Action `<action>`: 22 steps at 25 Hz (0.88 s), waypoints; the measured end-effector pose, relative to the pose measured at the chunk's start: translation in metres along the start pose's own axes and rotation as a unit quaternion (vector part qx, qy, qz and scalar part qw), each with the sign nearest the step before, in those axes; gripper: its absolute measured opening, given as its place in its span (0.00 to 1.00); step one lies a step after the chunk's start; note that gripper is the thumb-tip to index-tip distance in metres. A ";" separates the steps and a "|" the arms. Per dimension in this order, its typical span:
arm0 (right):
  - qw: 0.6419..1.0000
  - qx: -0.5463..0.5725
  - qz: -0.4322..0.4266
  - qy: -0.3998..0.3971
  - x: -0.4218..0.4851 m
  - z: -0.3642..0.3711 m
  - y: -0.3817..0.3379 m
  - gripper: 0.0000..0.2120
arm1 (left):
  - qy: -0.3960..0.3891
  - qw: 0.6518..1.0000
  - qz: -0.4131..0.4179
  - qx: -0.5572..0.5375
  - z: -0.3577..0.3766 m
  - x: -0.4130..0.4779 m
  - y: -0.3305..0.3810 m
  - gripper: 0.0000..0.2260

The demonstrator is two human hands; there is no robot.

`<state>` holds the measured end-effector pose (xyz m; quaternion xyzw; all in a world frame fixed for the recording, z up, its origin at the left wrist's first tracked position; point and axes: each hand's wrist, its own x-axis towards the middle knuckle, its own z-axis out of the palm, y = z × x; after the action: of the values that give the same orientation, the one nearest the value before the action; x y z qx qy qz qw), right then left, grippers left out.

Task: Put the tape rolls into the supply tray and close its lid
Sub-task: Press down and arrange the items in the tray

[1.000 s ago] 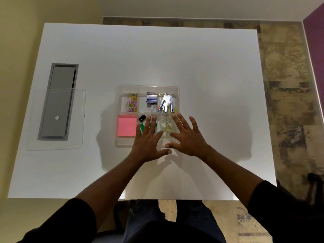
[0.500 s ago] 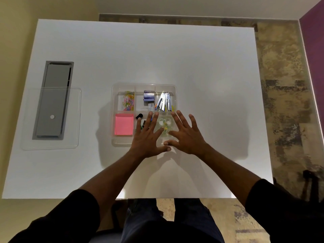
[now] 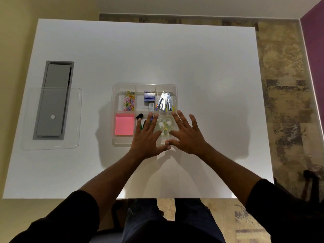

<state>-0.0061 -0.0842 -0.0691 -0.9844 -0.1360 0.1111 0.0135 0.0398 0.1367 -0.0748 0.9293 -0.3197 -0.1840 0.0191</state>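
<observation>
Both hands flat, fingers spread, holding nothing: left hand and right hand over tray's near edge. Table white. Lid off, far left, well apart from tray. Tape rolls in tray's near-right compartment.

Left hand and right hand flat, fingers spread, thumbs nearly touching.
</observation>
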 end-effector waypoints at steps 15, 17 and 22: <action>0.998 -0.011 0.064 -0.021 0.023 -0.011 0.007 0.32 | 0.042 0.999 -0.002 0.032 -0.006 0.032 -0.011 0.54; 0.998 -0.016 0.066 -0.019 0.023 -0.013 0.008 0.34 | 0.044 0.998 -0.003 0.048 -0.008 0.035 -0.013 0.57; 0.998 -0.024 0.065 -0.002 0.024 -0.012 0.006 0.39 | 0.047 0.998 -0.010 0.049 -0.008 0.036 -0.009 0.62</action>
<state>0.0204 -0.0833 -0.0624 -0.9910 -0.0739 0.1101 -0.0176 0.0745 0.1216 -0.0808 0.9398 -0.3180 -0.1248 -0.0132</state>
